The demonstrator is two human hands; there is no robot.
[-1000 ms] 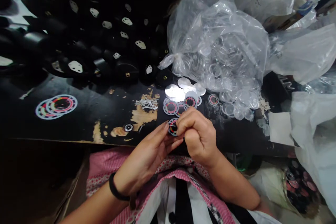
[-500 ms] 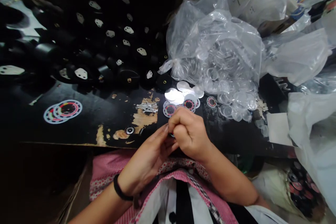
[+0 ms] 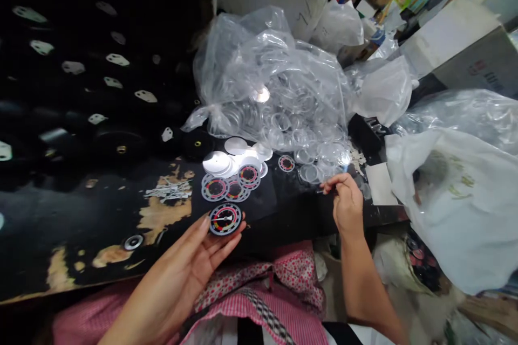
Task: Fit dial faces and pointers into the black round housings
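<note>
A round gauge (image 3: 225, 219) with a black, red and yellow dial and a white pointer rests on the fingers of my left hand (image 3: 190, 253), its edge gripped by the thumb, face up. To the right, my right hand (image 3: 346, 199) is over the table with curled fingers drawn together; what they hold, if anything, is too small to make out. It is nearest to the loose clear plastic covers (image 3: 311, 172). Beyond the gauge lie several printed dial discs (image 3: 216, 188) and a pile of plain white discs (image 3: 218, 164).
A clear bag (image 3: 275, 75) full of clear covers stands behind. Small white pointers (image 3: 170, 190) lie left of the discs, near a small black-and-silver ring (image 3: 133, 242). Black housings (image 3: 121, 143) crowd the back left. A white plastic bag (image 3: 453, 199) hangs over the right edge.
My hands, together over the gauge before, have parted. The right has moved away to the clear covers; the left still holds the gauge, now uncovered. The view has swung right.
</note>
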